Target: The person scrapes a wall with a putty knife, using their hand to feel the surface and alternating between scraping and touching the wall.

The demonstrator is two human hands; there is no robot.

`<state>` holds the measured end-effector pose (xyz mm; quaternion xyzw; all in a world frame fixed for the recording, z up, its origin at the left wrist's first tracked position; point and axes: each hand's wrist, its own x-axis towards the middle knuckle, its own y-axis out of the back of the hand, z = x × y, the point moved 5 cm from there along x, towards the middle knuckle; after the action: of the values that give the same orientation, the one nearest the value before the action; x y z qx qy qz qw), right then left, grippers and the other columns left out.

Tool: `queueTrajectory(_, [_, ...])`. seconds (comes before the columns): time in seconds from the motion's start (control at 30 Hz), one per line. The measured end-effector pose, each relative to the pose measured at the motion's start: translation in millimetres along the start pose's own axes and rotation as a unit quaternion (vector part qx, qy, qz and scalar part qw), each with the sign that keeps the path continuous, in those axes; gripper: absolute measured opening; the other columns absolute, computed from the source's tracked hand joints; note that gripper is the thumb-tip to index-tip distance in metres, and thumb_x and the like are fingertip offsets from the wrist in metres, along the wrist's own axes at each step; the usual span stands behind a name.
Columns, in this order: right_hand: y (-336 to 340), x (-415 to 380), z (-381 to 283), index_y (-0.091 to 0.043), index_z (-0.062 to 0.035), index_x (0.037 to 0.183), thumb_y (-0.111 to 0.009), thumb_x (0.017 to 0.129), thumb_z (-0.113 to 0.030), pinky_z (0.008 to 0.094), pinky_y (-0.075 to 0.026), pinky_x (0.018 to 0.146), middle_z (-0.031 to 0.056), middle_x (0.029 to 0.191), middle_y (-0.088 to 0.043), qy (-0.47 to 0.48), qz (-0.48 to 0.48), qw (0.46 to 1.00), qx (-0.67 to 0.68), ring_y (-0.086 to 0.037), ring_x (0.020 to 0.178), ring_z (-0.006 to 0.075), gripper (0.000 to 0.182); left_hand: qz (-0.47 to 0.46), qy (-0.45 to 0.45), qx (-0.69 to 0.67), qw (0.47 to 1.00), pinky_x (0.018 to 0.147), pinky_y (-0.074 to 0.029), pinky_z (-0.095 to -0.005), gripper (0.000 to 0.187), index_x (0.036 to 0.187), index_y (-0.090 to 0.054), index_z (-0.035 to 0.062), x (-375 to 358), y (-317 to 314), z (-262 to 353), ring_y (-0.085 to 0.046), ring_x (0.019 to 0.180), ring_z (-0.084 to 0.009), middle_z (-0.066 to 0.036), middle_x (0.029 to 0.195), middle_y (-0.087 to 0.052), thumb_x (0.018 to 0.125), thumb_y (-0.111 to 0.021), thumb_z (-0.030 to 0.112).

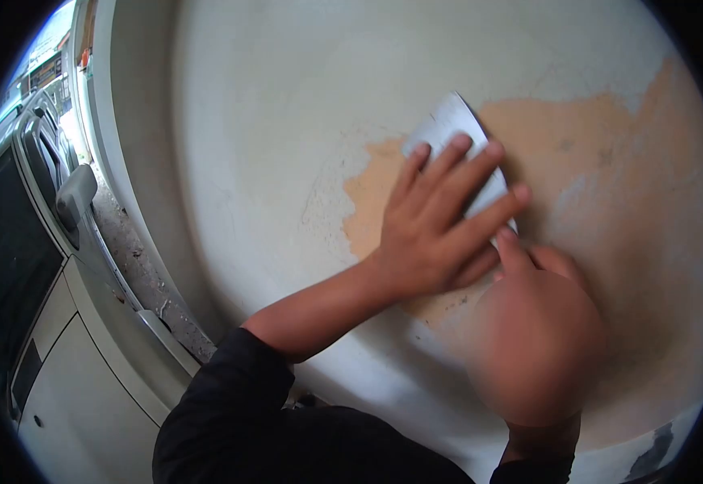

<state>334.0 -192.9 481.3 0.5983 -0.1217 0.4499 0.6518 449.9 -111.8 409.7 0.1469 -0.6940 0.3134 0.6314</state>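
Observation:
A thin pale-grey sheet or flat blade (485,194) lies against the wall (287,105), over the border of a tan patch (561,145). My left hand (440,218) is spread flat on the sheet, fingers stretched and apart, pressing it to the wall. Below it, my right hand (537,335) meets the sheet's lower corner with its fingertips. The back of this hand is blurred, and its grip is partly hidden. Around the tan patch the wall's coating is whitish, with ragged edges and small cracks.
A pale car (93,387) with a side mirror (75,196) stands close on the left, beyond the wall's edge. Rubble-strewn ground (138,258) shows between car and wall. Dark bare spots mark the wall at the lower right.

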Motion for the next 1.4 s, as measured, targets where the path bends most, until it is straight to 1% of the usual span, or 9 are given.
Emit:
queueTrajectory(0.13, [4.8, -11.5, -4.6, -0.071, -0.0022, 0.126, -0.066, 0.087, 0.004, 0.0453, -0.056, 0.083, 0.0185, 0.109, -0.067, 0.014, -0.01, 0.999, -0.032, -0.068, 0.098, 0.0389, 0.04, 0.006, -0.016, -0.084, 0.996, 0.106, -0.047, -0.0484, 0.037, 0.122, -0.077, 0.0181, 3.6, 2.4, -2.9, -0.067, 0.118, -0.0416, -0.023, 0.136, -0.067, 0.09, -0.072, 0.036])
queueTrajectory(0.2, [4.1, -21.4, 3.1, -0.071, -0.0017, 0.123, -0.066, 0.09, 0.001, 0.0416, -0.059, 0.074, 0.0159, 0.109, -0.068, 0.057, -0.002, 0.997, -0.054, -0.073, 0.09, 0.0327, 0.034, 0.016, -0.038, -0.053, 0.998, 0.106, -0.047, -0.0483, 0.036, 0.121, -0.078, 0.0204, -2.4, -2.6, 2.1, -0.068, 0.119, -0.0398, -0.02, 0.134, -0.068, 0.089, -0.073, 0.035])
queueTrajectory(0.43, [-11.2, -26.2, 1.7, -0.072, 0.0003, 0.119, -0.064, 0.089, 0.005, 0.0401, -0.06, 0.071, 0.0168, 0.105, -0.07, 0.08, 0.037, 0.994, -0.066, -0.074, 0.084, 0.0324, 0.032, 0.039, -0.012, -0.026, 0.999, 0.104, -0.049, -0.0474, 0.029, 0.107, -0.081, 0.0255, -8.7, -2.0, 0.1, -0.071, 0.116, -0.034, -0.012, 0.126, -0.075, 0.08, -0.082, 0.037])
queueTrajectory(0.5, [-13.6, -30.8, 7.2, -0.07, 0.0008, 0.124, -0.065, 0.086, 0.003, 0.0453, -0.056, 0.088, 0.0193, 0.112, -0.069, 0.006, -0.004, 1.0, -0.009, -0.07, 0.1, 0.0391, 0.039, 0.035, -0.013, -0.007, 0.999, 0.102, -0.05, -0.0477, 0.028, 0.105, -0.081, 0.0254, -13.4, -3.3, 4.0, -0.072, 0.114, -0.0341, -0.011, 0.125, -0.075, 0.08, -0.082, 0.037])
queueTrajectory(0.53, [-14.6, -28.5, 7.7, -0.07, 0.0008, 0.124, -0.065, 0.086, 0.003, 0.0453, -0.056, 0.088, 0.0193, 0.112, -0.069, 0.004, -0.008, 1.0, -0.01, -0.07, 0.1, 0.0391, 0.039, 0.039, -0.001, -0.002, 0.999, 0.103, -0.049, -0.0474, 0.027, 0.106, -0.081, 0.0248, -11.4, -4.4, 1.0, -0.072, 0.114, -0.0341, -0.012, 0.125, -0.075, 0.082, -0.081, 0.038])
queueTrajectory(0.6, [-11.6, -20.6, 1.3, -0.072, 0.0017, 0.119, -0.065, 0.09, 0.003, 0.0402, -0.06, 0.07, 0.0169, 0.104, -0.07, 0.065, 0.037, 0.996, -0.044, -0.074, 0.083, 0.0325, 0.03, 0.042, 0.01, -0.033, 0.999, 0.103, -0.049, -0.0474, 0.027, 0.106, -0.081, 0.0243, -9.9, -4.6, -1.2, -0.072, 0.115, -0.0347, -0.012, 0.125, -0.075, 0.082, -0.081, 0.037])
queueTrajectory(0.73, [-10.9, -23.6, -6.6, -0.072, 0.0015, 0.12, -0.066, 0.089, 0.003, 0.0404, -0.06, 0.07, 0.017, 0.104, -0.07, 0.049, 0.02, 0.998, -0.047, -0.074, 0.083, 0.0324, 0.032, 0.029, -0.007, -0.054, 0.998, 0.103, -0.048, -0.0486, 0.03, 0.109, -0.081, 0.0211, -8.0, -0.1, -7.6, -0.07, 0.116, -0.0372, -0.014, 0.125, -0.074, 0.082, -0.082, 0.035])
queueTrajectory(0.8, [-13.7, -19.9, -2.6, -0.071, -0.0008, 0.125, -0.066, 0.085, 0.003, 0.0447, -0.057, 0.085, 0.0199, 0.112, -0.069, -0.02, -0.004, 1.0, -0.008, -0.071, 0.1, 0.0392, 0.041, 0.028, -0.004, -0.054, 0.998, 0.104, -0.048, -0.0489, 0.031, 0.11, -0.081, 0.0206, -8.8, -1.4, -6.8, -0.07, 0.117, -0.0374, -0.014, 0.125, -0.074, 0.082, -0.082, 0.035])
queueTrajectory(1.4, [-2.1, -21.9, -22.2, -0.071, 0.0001, 0.125, -0.066, 0.085, 0.003, 0.0451, -0.057, 0.085, 0.021, 0.11, -0.069, -0.019, 0.003, 0.999, -0.04, -0.071, 0.099, 0.0398, 0.041, 0.033, -0.025, -0.095, 0.995, 0.104, -0.049, -0.0488, 0.031, 0.108, -0.082, 0.0213, -3.3, -1.2, -14.6, -0.071, 0.115, -0.0357, -0.011, 0.124, -0.075, 0.082, -0.082, 0.038])
